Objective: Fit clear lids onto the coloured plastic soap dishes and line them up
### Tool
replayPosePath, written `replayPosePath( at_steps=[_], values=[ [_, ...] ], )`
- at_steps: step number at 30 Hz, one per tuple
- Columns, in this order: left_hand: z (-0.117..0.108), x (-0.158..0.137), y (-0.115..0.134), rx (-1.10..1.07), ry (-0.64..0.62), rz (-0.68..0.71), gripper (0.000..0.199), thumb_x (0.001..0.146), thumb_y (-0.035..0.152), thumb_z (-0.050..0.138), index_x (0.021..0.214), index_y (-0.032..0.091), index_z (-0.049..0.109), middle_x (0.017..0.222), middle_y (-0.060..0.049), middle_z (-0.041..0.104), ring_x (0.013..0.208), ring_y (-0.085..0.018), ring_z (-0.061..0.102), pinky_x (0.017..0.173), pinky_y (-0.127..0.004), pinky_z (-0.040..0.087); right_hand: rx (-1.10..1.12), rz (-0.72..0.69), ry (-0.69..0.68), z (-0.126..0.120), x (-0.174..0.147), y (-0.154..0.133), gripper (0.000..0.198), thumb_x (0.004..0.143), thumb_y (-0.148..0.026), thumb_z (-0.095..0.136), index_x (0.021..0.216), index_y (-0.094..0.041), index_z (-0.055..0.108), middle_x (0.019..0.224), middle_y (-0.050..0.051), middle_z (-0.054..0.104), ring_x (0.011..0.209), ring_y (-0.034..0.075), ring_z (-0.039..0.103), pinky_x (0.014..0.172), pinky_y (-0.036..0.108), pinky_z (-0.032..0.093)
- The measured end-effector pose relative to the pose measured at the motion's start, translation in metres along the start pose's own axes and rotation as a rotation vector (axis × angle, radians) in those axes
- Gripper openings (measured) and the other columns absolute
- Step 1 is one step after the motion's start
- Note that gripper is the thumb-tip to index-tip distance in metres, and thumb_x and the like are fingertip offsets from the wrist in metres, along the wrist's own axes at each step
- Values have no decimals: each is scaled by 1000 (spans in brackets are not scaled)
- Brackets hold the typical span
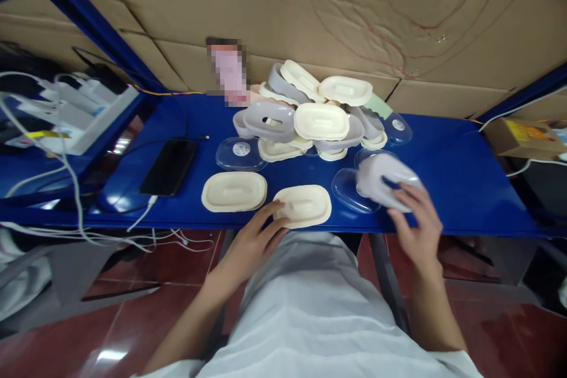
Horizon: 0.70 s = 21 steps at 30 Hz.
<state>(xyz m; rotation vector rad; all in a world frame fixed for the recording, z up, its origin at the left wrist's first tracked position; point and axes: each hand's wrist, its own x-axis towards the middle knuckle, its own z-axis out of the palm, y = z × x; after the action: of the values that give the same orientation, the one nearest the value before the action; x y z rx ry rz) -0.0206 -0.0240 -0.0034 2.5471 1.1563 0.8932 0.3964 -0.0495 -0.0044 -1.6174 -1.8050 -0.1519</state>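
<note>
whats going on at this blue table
A person at the blue table holds a pale grey slotted piece in the right hand, close to two clear covers. The fingers of the left hand touch a cream piece, and another cream piece lies to its left. Behind them sits a jumbled pile of mostly cream and grey pieces.

Soft light glares on the floor [110, 355], edges bend, and the lilac cover [372, 172] blurs.
</note>
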Motion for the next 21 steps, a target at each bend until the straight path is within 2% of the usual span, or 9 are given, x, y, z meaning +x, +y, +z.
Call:
replayPosePath(
  at_steps=[2,5,6,8,12,15,18,21],
  values=[
    [3,-2,-4,12,49,-5,36,105,16,67,140,23,61,154,-17,58,144,-31,63,115,-48,62,58,-152,-153,19,-1,-40,44,103,-43,69,146,-35,69,151,10,67,152,40,52,122,71,43],
    [6,-1,-6,52,209,22,60,98,15,77,152,26,53,162,-21,50,149,-35,59,115,-51,62,84,-358,-335,46,9,-92,43,104,-41,70,146,-35,68,154,7,66,161,38,41,124,64,43],
    [7,0,-7,67,228,41,65,97,15,79,155,27,52,163,-20,50,151,-36,57,116,-52,61,77,-407,-370,51,14,-104,43,105,-41,69,147,-33,67,154,8,65,162,37,38,124,62,43],
    [7,2,-6,86,188,74,66,97,15,78,156,29,52,161,-18,55,153,-37,55,118,-53,59,48,-465,-394,58,26,-121,44,107,-41,66,150,-30,65,155,10,65,161,36,39,123,58,43],
    [7,4,-6,62,117,77,52,99,16,76,148,24,61,150,-16,66,151,-35,56,120,-53,57,-1,-499,-387,59,36,-127,42,109,-41,62,148,-26,65,153,13,65,156,36,46,120,56,43],
    [8,4,-8,48,133,80,42,97,14,78,138,22,67,142,-15,71,148,-33,58,120,-53,58,-21,-508,-427,58,34,-125,39,109,-40,63,145,-27,67,157,11,63,161,36,40,125,58,38],
    [8,4,-9,37,138,90,39,96,13,79,133,22,70,139,-13,73,145,-32,60,118,-53,59,-57,-528,-455,55,33,-127,43,109,-37,63,151,-30,64,162,9,59,164,37,35,128,61,33],
    [7,4,-8,21,139,84,37,97,15,78,132,24,71,139,-12,73,144,-32,61,116,-54,59,-59,-548,-425,47,35,-125,51,108,-38,63,159,-35,56,165,8,57,160,35,42,129,59,33]
  ],
)
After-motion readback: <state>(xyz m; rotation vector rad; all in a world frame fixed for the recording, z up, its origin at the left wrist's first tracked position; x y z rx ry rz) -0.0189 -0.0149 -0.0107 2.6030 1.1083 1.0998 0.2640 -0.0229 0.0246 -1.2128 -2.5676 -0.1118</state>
